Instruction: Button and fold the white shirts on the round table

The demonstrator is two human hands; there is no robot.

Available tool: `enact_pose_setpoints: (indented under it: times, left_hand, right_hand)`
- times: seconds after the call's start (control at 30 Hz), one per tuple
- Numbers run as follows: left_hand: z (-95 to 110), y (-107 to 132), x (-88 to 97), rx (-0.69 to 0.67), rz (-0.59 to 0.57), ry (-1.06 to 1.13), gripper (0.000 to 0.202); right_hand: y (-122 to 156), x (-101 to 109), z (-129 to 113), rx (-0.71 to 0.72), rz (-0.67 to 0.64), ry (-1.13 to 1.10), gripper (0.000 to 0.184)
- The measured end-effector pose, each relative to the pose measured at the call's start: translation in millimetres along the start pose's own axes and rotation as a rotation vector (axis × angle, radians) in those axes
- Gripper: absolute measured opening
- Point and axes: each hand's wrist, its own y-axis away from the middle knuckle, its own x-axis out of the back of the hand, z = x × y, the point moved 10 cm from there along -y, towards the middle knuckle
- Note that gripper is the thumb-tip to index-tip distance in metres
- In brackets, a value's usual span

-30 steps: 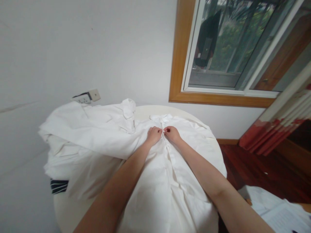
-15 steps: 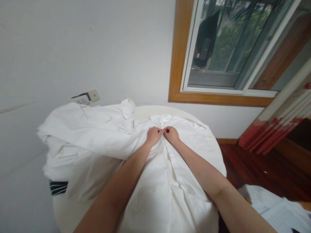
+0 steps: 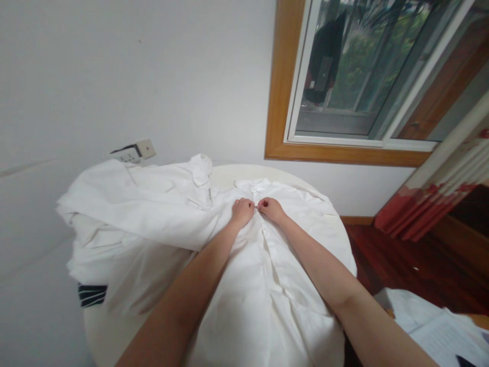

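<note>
A white garment point(image 3: 237, 311) is spread over a round pale table, its front opening running down the middle and its collar at the far end. Just below the collar, my left hand point(image 3: 243, 211) is closed in a pinch on the cloth at the left of the opening. Facing it, my right hand point(image 3: 270, 209) pinches the right edge, the fingertips of both hands almost meeting. Whatever small part lies between the fingertips, perhaps a button, is too small to make out.
More folded white cloth point(image 3: 126, 199) is heaped on the table's left side, with a black striped piece point(image 3: 92, 295) under it. The table's rim point(image 3: 240, 173) nears the wall by a socket point(image 3: 132, 154). Papers point(image 3: 439, 326) lie lower right; a curtain point(image 3: 416, 209) hangs right.
My right hand's fingertips have shifted slightly right, leaving a small gap from the left hand's. The left hand and the garment stay nearly where they were.
</note>
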Motion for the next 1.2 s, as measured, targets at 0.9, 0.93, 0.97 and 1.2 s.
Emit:
enact_pose_setpoints:
  times: [0.9, 0.93, 0.97, 1.2]
  left_hand:
    - [5, 1, 7.0, -0.067, -0.026, 0.119, 0.026]
    - [5, 1, 7.4, -0.068, -0.023, 0.118, 0.025]
    - [5, 1, 7.6, -0.071, -0.019, 0.114, 0.025]
    - [4, 1, 4.4, -0.079, 0.011, 0.079, 0.025]
  right_hand:
    - [13, 1, -15, 0.1, 0.114, 0.184, 0.013]
    - [13, 2, -15, 0.107, 0.115, 0.18, 0.013]
    - [13, 2, -16, 0.116, 0.116, 0.175, 0.012]
    - [13, 2, -19, 0.151, 0.122, 0.16, 0.011]
